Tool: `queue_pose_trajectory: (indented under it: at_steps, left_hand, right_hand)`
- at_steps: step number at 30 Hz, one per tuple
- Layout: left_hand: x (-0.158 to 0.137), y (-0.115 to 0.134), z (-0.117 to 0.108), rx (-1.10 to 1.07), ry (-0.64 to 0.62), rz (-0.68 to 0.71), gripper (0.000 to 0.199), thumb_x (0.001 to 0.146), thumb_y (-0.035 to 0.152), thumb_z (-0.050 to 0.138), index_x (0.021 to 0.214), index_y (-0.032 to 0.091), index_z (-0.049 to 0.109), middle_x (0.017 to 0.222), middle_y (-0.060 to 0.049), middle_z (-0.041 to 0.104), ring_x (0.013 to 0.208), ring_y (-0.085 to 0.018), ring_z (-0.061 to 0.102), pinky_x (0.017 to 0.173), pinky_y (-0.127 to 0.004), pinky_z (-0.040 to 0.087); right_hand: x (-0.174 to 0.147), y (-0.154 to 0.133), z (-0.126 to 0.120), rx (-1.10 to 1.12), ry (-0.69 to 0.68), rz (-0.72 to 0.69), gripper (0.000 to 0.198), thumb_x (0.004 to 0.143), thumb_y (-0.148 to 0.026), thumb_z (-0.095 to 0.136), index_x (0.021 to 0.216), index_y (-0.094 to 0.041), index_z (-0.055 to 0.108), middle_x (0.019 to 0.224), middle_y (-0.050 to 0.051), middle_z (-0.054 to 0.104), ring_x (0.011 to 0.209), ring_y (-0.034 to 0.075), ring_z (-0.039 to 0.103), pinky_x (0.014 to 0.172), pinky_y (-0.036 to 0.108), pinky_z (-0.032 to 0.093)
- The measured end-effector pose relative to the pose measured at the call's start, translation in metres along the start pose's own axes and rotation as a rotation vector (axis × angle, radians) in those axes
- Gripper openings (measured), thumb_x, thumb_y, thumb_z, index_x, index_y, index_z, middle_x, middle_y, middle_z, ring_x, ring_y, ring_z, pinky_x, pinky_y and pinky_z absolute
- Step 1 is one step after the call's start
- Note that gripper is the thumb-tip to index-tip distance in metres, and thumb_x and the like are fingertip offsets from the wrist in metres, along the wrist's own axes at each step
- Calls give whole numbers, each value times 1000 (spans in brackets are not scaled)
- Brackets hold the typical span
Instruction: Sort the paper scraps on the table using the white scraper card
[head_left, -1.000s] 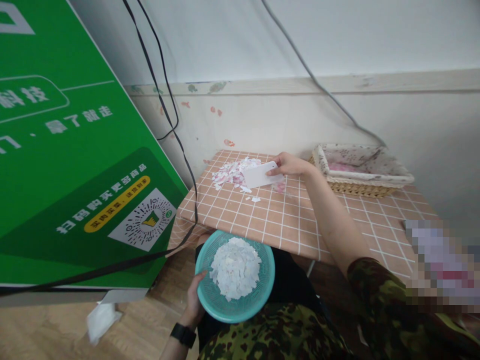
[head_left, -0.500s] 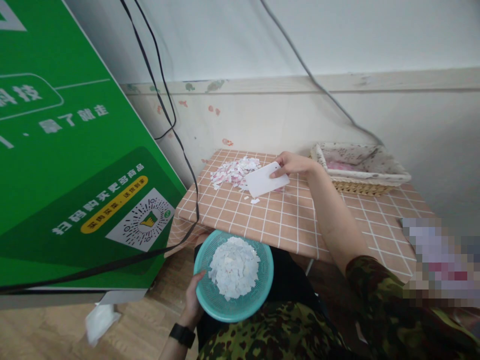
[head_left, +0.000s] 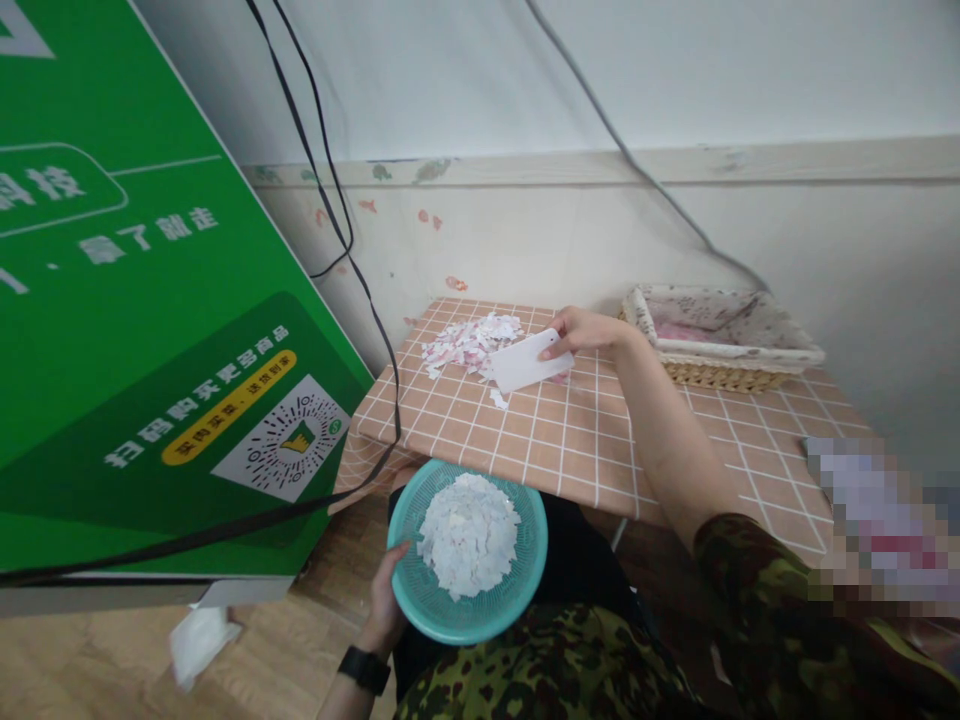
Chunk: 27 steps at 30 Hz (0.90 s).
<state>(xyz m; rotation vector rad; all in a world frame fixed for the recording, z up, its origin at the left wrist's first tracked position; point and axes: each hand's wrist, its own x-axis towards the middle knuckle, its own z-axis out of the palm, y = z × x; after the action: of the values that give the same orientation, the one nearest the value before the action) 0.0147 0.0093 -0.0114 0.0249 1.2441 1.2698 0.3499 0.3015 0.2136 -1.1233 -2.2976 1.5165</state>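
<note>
My left hand (head_left: pixel 388 592) grips the left rim of a round teal plastic strainer basket (head_left: pixel 405 600), its thumb over the edge. The basket sits at my lap below the table edge and holds a heap of white paper scraps (head_left: pixel 469 535). Over the table, my right hand (head_left: pixel 581 332) pinches a flat white scraper card (head_left: pixel 521 362) with rounded corners. The card is tilted at the right side of a pile of white and pink paper scraps (head_left: pixel 465 340). A few loose scraps (head_left: pixel 498 399) lie by the card's lower left corner.
A cloth-lined wicker basket (head_left: pixel 720 375) with something pink inside stands on the checked tablecloth (head_left: pixel 577 450) at right. A green printed panel (head_left: pixel 150 300) rises on the left, with black cables (head_left: pixel 367 290) hanging before it. A white bag (head_left: pixel 201 640) lies on the floor.
The card has shifted very slightly, and the loose scraps near its lower left corner now lie closer to it. My left hand and the strainer basket stay in place.
</note>
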Motion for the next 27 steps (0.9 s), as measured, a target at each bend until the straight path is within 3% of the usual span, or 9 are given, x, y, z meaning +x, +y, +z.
queue_pose_trajectory:
  at_steps: [4, 9, 17, 22, 27]
  left_hand:
    - [1, 0, -2, -5, -25, 4, 24, 63, 30, 67, 78, 12, 73, 72, -9, 75, 79, -31, 69, 72, -42, 54]
    - [3, -1, -4, -13, -39, 9, 23, 63, 30, 68, 77, 12, 73, 71, -9, 75, 77, -31, 69, 71, -43, 54]
    - [2, 0, -3, -8, -17, 25, 22, 61, 30, 69, 75, 12, 73, 71, -9, 75, 75, -31, 69, 71, -43, 54]
    - [1, 0, -4, 6, -9, 18, 22, 62, 29, 68, 75, 12, 73, 67, -8, 75, 66, -28, 69, 67, -42, 55]
    - [1, 0, -3, -3, -31, 24, 24, 64, 29, 68, 78, 12, 73, 72, -9, 75, 72, -29, 69, 70, -41, 55]
  right_hand:
    - [3, 4, -2, -32, 10, -33, 35, 61, -39, 73, 85, -13, 72, 68, 4, 68, 58, 14, 59, 56, 26, 49]
    - [13, 5, 1, -162, 196, -93, 34, 61, -41, 73, 78, -11, 71, 64, 2, 63, 57, 11, 53, 54, 23, 43]
    - [29, 2, 14, -251, 273, -150, 35, 65, -41, 68, 83, -11, 72, 67, 1, 62, 60, 11, 50, 55, 23, 40]
    - [31, -3, 19, -245, 229, -162, 33, 65, -39, 68, 83, -11, 71, 67, 2, 62, 58, 11, 49, 53, 23, 38]
    - [27, -7, 16, -266, 317, -157, 32, 65, -39, 67, 79, -11, 71, 63, 1, 58, 56, 11, 47, 51, 23, 36]
